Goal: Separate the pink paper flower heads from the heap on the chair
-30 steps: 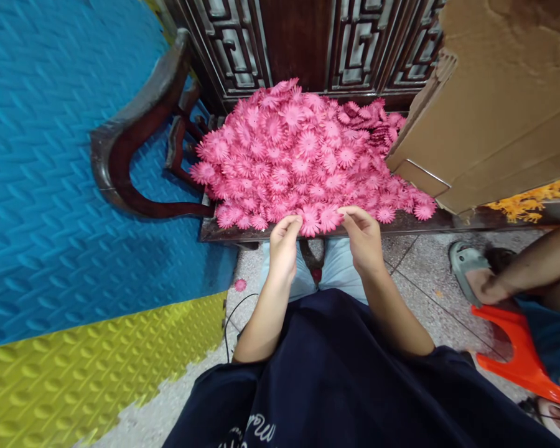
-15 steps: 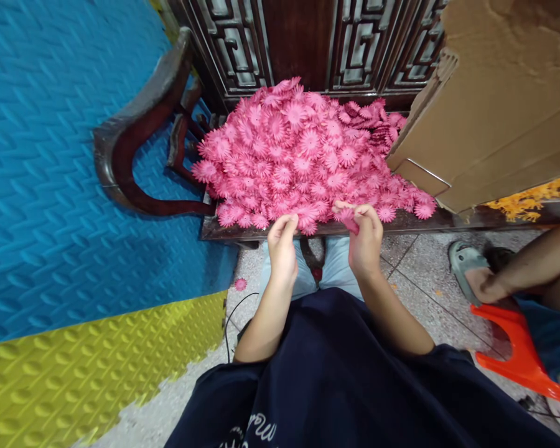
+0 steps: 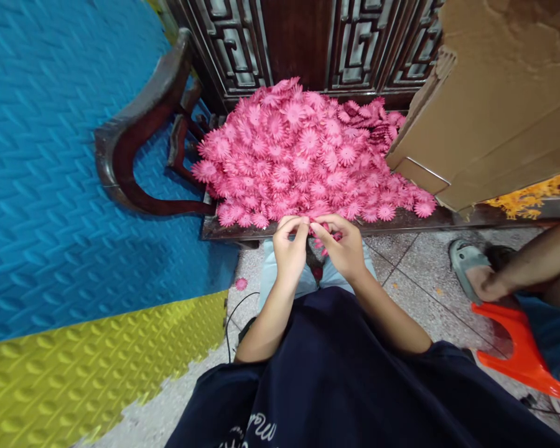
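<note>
A big heap of pink paper flowers (image 3: pixel 303 155) lies on a dark wooden seat (image 3: pixel 420 218) in front of me. My left hand (image 3: pixel 290 249) and my right hand (image 3: pixel 343 249) meet just below the heap's front edge, fingertips together. Between them they pinch a small pink flower piece (image 3: pixel 318 231), mostly hidden by the fingers. More pink bits show under my right fingers.
A carved dark wooden chair arm (image 3: pixel 135 124) curves at the left against blue foam matting (image 3: pixel 42 162); yellow matting (image 3: pixel 74 373) lies below. A cardboard box (image 3: pixel 494 112) stands at the right. Another person's leg and sandal (image 3: pixel 471 274) rest by an orange stool (image 3: pixel 518 348). One pink flower (image 3: pixel 241 284) lies on the floor.
My right hand has moved left with a flower from the heap's edge and met my left hand, which shifted slightly right. Both hands now hold the piece together.
</note>
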Demonstrator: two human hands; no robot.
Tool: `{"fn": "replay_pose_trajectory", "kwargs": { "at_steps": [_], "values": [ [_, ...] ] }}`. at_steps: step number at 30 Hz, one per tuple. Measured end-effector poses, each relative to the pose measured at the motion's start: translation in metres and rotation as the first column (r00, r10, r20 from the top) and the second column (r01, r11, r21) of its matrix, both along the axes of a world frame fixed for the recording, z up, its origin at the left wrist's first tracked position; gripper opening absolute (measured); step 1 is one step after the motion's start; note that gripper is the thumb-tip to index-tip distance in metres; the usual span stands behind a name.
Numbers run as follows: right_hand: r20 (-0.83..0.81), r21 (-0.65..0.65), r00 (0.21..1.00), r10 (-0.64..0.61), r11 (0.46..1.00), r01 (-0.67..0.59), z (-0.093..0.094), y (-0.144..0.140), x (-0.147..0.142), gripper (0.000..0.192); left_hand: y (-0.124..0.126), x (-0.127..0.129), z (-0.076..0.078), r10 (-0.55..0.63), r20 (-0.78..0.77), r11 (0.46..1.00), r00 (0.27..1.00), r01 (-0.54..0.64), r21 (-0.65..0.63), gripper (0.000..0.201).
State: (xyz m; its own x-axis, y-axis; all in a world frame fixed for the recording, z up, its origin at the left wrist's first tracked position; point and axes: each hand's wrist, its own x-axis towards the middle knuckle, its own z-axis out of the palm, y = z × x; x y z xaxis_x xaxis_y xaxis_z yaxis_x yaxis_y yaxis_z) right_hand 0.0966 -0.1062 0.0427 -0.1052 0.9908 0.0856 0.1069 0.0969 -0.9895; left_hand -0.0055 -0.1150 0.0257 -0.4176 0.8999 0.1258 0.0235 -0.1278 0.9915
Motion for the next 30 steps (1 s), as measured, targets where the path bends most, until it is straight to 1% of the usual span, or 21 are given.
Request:
{"fn": "replay_pose_trajectory", "kwargs": {
  "at_steps": [2, 5, 8, 10, 13, 15, 18, 22, 26, 30],
  "values": [
    [-0.007, -0.008, 0.999, -0.044, 0.999, 0.044, 0.0, 0.002, 0.0, 0.019, -0.001, 0.0, 0.002, -0.021, -0.081, 1.0, 0.996, 0.021, 0.0, 0.014],
    [-0.015, -0.034, 0.995, -0.101, 0.994, 0.101, 0.001, 0.004, 0.0, 0.018, -0.002, 0.0, 0.005, -0.033, -0.236, 0.999, 0.971, 0.035, 0.003, 0.013],
    [-0.036, -0.059, 0.99, -0.134, 0.99, 0.132, 0.0, 0.005, 0.0, 0.017, -0.002, 0.001, 0.007, -0.004, -0.29, 1.0, 0.957, 0.009, 0.017, 0.013],
    [-0.02, -0.041, 0.991, -0.131, 0.991, 0.13, -0.002, 0.005, -0.001, 0.017, -0.001, 0.002, 0.007, 0.02, -0.282, 1.0, 0.959, -0.017, 0.015, 0.014],
    [0.048, 0.048, 0.989, -0.139, 0.989, 0.137, -0.006, 0.005, -0.001, 0.015, 0.001, 0.003, 0.006, 0.05, -0.282, 0.999, 0.958, -0.051, 0.006, 0.016],
    [0.067, 0.074, 0.987, -0.147, 0.987, 0.142, -0.007, 0.006, -0.001, 0.014, 0.002, 0.003, 0.004, 0.047, -0.291, 0.999, 0.956, -0.049, 0.002, 0.016],
    [0.056, 0.045, 0.99, -0.131, 0.991, 0.128, -0.006, 0.008, 0.0, 0.011, 0.003, 0.003, 0.001, 0.024, -0.276, 1.0, 0.961, -0.024, 0.003, 0.014],
    [0.006, -0.003, 0.993, -0.114, 0.993, 0.114, -0.006, 0.012, 0.003, 0.009, 0.005, 0.003, 0.0, -0.01, -0.198, 1.0, 0.98, 0.011, 0.004, 0.011],
    [-0.105, -0.067, 0.992, -0.074, 0.995, 0.067, -0.013, 0.015, 0.005, 0.009, 0.007, 0.002, -0.001, -0.039, -0.159, 0.999, 0.987, 0.041, 0.005, 0.011],
    [-0.223, -0.143, 0.973, -0.061, 0.989, 0.029, -0.018, 0.017, 0.005, 0.01, 0.009, 0.0, -0.005, -0.084, -0.061, 0.996, 0.995, 0.084, -0.007, 0.01]
  ]
}}
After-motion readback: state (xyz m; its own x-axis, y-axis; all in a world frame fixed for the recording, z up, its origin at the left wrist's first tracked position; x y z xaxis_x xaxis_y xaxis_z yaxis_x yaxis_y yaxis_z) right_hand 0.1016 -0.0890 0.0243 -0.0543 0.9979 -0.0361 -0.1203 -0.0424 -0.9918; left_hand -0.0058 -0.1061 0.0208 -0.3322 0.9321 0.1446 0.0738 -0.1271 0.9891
